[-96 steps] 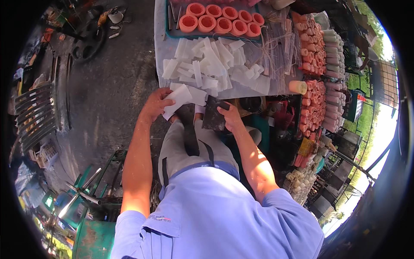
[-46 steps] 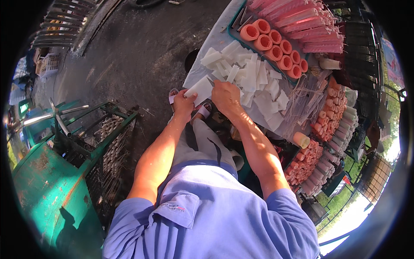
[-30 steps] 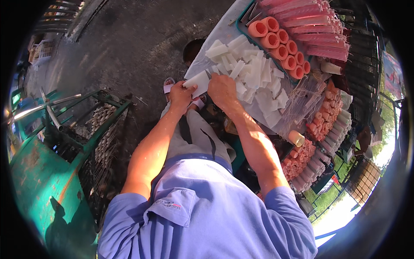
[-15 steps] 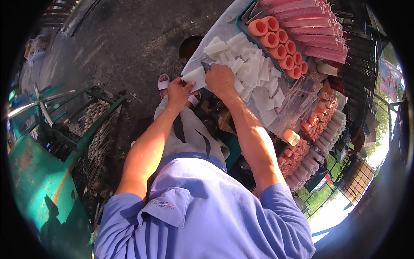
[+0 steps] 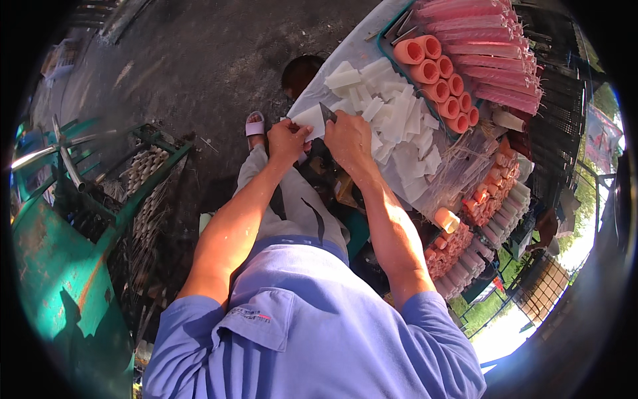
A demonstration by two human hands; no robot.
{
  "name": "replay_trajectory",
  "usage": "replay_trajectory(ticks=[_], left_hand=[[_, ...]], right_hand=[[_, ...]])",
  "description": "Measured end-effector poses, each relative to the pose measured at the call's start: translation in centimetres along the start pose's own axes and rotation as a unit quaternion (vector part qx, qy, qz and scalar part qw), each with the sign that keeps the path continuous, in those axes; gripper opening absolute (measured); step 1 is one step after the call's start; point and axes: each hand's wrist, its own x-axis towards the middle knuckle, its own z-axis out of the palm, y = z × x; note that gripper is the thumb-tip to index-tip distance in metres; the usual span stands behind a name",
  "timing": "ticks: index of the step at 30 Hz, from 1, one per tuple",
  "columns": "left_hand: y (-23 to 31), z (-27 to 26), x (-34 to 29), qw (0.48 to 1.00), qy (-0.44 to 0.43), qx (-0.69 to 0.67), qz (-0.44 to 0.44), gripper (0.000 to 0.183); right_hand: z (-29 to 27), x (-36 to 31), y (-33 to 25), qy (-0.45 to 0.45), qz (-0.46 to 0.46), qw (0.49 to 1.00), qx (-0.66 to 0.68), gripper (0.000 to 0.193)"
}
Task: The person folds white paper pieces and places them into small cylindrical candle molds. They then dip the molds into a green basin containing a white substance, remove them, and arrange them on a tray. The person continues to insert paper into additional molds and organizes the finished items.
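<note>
A thin white sheet is pinched at its near-left corner between the thumb and fingers of the left hand, and its free part is held out toward the right hand. In the right hand a dark, pointed blade is gripped, fingers closed, with the tip projecting beyond the knuckles beside the sheet's right edge; whether the two are touching cannot be told. The sheet is seen against the near corner of the covered table, and whether any weight is rested there is also unclear.

The sheet is judged light and fairly stiff (waxy, by its look), so it may be slippery and could be chipped or snapped if bent. It would be best held by a corner or edge, flat between thumb and fingers, well apart from the blade.

Just beyond and to the right of the right hand, loose white pieces are heaped. Farther beyond them, a green tray is placed; in it, hollow coral-coloured cylinders are set in rows, and metal rods are laid at its left end.
</note>
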Motion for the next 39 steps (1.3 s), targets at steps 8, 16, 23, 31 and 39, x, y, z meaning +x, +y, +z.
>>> replay_trajectory(ticks=[8,16,23,31,39], left_hand=[[-0.5,0.0,-0.3,0.998,-0.018,-0.053,-0.005,0.013],[-0.1,0.0,-0.4,1.000,-0.006,0.027,-0.001,0.011],[-1.2,-0.4,0.6,0.997,-0.043,-0.068,0.022,0.013],[-3.5,-1.0,1.4,0.990,0.005,0.095,0.103,0.024],[-1.9,-0.5,0.1,0.994,-0.017,0.070,0.087,0.022]], right_hand=[[0.4,1.3,-0.7,-0.022,-0.024,0.999,-0.021,0.023],[2.6,0.5,-2.1,-0.041,-0.024,0.998,-0.046,0.027],[0.3,1.1,0.0,-0.006,-0.052,0.998,0.041,0.025],[2.7,-0.3,-3.2,-0.015,-0.078,0.996,-0.044,0.020],[2.1,-3.0,-2.9,-0.009,-0.026,0.999,-0.045,0.019]])
